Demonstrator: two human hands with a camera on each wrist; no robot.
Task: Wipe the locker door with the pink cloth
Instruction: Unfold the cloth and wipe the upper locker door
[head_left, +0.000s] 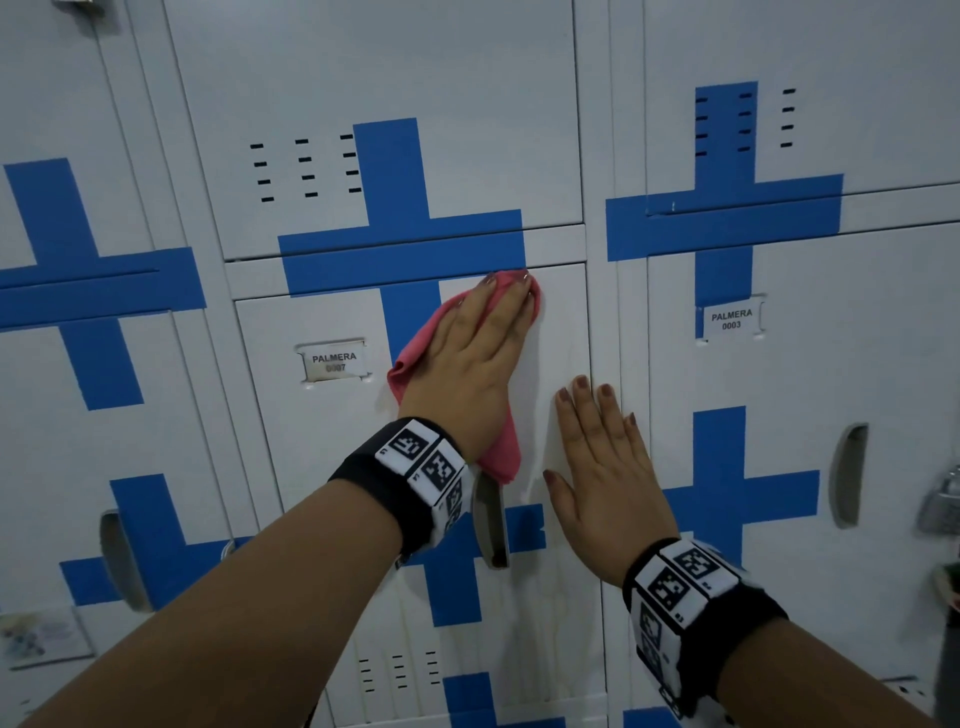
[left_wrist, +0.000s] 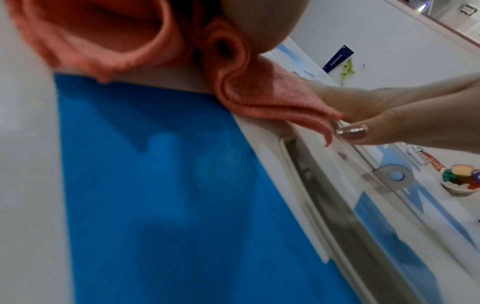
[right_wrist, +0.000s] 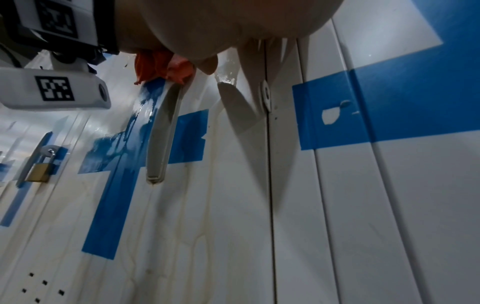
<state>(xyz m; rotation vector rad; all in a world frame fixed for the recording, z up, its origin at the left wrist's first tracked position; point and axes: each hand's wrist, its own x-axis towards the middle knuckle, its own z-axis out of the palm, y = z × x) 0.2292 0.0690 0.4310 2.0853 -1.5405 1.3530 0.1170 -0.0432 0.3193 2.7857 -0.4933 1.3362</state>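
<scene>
Head view shows the left hand flat, fingers straight, pressing the pink cloth against the locker door at its top edge, toward one o'clock on the panel. The right hand lies open against the door's right edge, bracing it. Wiping looks underway; wet streaks run below, so next probably comes a downward pass toward six o'clock. The door handle sits just beneath the cloth and needs skirting; open panel lies toward nine o'clock, around the name plate.

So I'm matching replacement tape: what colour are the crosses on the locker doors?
Solid blue crosses on white locker doors, clearest in the head view.
</scene>
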